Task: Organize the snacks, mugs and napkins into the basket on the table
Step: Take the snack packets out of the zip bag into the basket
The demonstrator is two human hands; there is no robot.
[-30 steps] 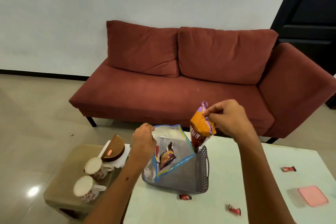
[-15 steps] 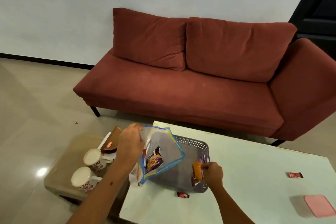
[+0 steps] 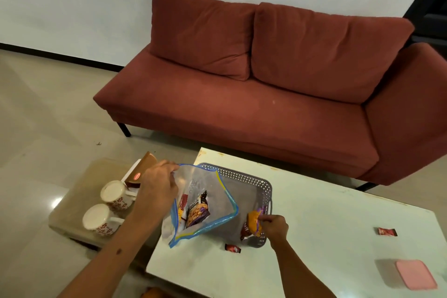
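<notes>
A grey perforated basket [image 3: 244, 175] sits at the left end of the white table [image 3: 326, 230]. My left hand [image 3: 157, 186] holds up a clear zip bag [image 3: 205, 203] by its rim over the basket; snack packs show inside it. My right hand [image 3: 274, 226] grips an orange and purple snack packet [image 3: 252, 224] low inside the basket's near right corner. Two white mugs with red flowers [image 3: 116, 195] [image 3: 99, 219] stand on a low side table [image 3: 79, 191] to the left, beside a brown napkin holder [image 3: 142, 169].
Small red candy wrappers lie on the white table [image 3: 232, 248] [image 3: 387, 232]. A pink-lidded box [image 3: 416, 273] sits at the table's near right. A red sofa [image 3: 254, 94] stands behind the table.
My right hand has come down with the orange packet from above the basket into its near right corner. My left hand has kept hold of the zip bag; the head view has tilted down.
</notes>
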